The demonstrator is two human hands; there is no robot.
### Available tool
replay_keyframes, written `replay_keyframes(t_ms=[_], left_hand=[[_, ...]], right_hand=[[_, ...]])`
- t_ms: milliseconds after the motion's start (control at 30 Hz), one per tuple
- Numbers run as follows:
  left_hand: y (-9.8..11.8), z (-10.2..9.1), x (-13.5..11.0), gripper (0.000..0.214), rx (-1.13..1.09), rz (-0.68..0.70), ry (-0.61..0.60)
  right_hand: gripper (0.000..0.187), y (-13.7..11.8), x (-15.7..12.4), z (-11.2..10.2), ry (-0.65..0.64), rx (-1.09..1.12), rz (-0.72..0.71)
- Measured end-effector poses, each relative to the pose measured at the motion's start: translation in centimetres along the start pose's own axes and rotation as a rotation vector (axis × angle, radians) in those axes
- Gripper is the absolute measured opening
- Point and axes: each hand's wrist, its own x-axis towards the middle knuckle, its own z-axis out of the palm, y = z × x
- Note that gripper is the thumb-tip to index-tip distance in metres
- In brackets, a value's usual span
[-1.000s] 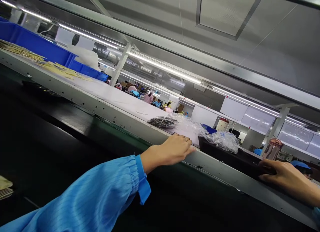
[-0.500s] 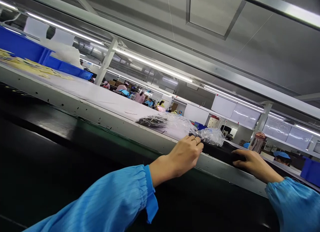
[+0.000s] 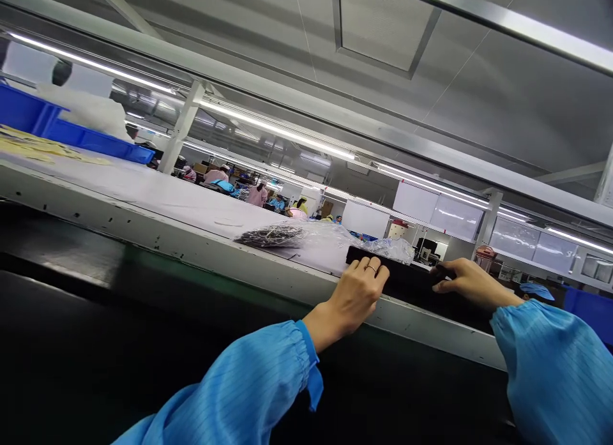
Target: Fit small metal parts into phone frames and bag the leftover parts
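Note:
A flat black tray [image 3: 407, 280] lies on the raised white shelf [image 3: 201, 250], seen from below and edge-on. My left hand [image 3: 357, 292] is curled over the tray's left end, a ring on one finger. My right hand [image 3: 467, 282] grips the tray's right part with closed fingers. Both arms wear blue sleeves. Crumpled clear plastic [image 3: 390, 248] sits on top of the tray. A clear bag of small dark parts [image 3: 272, 235] lies on the shelf just left of the tray.
Blue bins [image 3: 90, 140] and yellowish sheets [image 3: 29, 148] stand at the shelf's far left. A dark surface [image 3: 96, 317] runs below the shelf. Light strips and a metal rail run overhead. Several other workers [image 3: 258, 193] sit in the background.
Both hands have closed in on the black tray: the left moved right onto its left end, the right moved left along it. The view has shifted rightward.

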Motion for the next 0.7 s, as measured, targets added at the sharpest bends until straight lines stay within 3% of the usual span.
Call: replay_keyframes(t_ms=[400,600,700], left_hand=[[-1.0,-0.1,1.0,0.028,0.004,0.241,-0.056],[-0.9,-0.2,0.6,0.009,-0.050,0.187,-0.122],[-0.4,-0.3,0.2,0.010,-0.079,0.148,-0.150]], right_hand=[[0.028,-0.2,0.1,-0.3,0.023,-0.001,-0.032],[0.021,-0.2,0.1,0.1,0.041,-0.004,-0.060],[0.020,0.0,0.3,0.4,0.068,-0.015,-0.072]])
